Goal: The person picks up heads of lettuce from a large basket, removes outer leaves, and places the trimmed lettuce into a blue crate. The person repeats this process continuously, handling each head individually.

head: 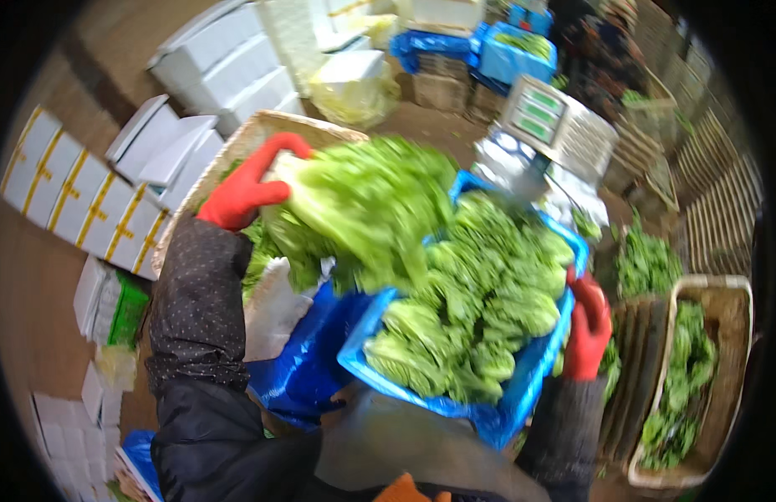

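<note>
In its red glove, my left hand (pixel 256 182) grips a large leafy head of lettuce (pixel 363 207) by its pale base, above the gap between two boxes. Several more lettuce heads (pixel 482 295) lie in a box lined with blue plastic (pixel 363 336) in front of me. My right hand (pixel 589 326), also in a red glove, is at the right rim of that lined box, its thumb and fingers apart; whether it grips the rim is unclear. Behind my left hand stands a worn foam box (pixel 325 125) with greens inside.
A digital scale (pixel 535 116) stands beyond the lined box. White foam boxes (pixel 218 63) are stacked at the upper left, taped ones (pixel 81 188) at the far left. To the right are an oblong bin (pixel 733 376) with greens and ribbed crates (pixel 717 207). A person (pixel 604 56) is at the upper right.
</note>
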A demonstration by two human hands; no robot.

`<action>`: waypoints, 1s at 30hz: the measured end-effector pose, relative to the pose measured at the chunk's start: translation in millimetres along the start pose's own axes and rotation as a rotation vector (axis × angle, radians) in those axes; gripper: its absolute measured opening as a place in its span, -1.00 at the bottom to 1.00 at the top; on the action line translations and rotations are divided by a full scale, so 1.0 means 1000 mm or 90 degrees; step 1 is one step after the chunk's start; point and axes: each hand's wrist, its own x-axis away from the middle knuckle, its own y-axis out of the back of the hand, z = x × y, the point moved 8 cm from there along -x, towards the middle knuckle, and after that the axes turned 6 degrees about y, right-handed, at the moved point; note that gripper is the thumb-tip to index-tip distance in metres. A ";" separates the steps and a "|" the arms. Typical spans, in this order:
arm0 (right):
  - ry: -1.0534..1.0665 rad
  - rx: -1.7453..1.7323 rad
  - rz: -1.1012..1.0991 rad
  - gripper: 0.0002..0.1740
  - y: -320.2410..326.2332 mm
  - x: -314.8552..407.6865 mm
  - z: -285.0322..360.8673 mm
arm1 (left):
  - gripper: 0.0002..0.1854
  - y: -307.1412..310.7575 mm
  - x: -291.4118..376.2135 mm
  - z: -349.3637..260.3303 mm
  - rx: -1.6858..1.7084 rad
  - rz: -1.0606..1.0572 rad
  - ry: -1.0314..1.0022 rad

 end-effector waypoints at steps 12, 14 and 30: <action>-0.676 -1.007 -0.245 -0.42 0.017 0.246 -0.004 | -0.50 -0.480 -0.030 0.110 -0.264 0.855 0.166; -0.621 -0.978 -0.252 -0.38 0.037 0.253 -0.002 | -0.52 -0.531 -0.036 0.076 -0.393 1.063 -0.022; -0.303 -0.210 -0.435 0.03 0.139 0.203 0.033 | -0.39 -0.522 -0.064 0.145 0.256 0.590 0.236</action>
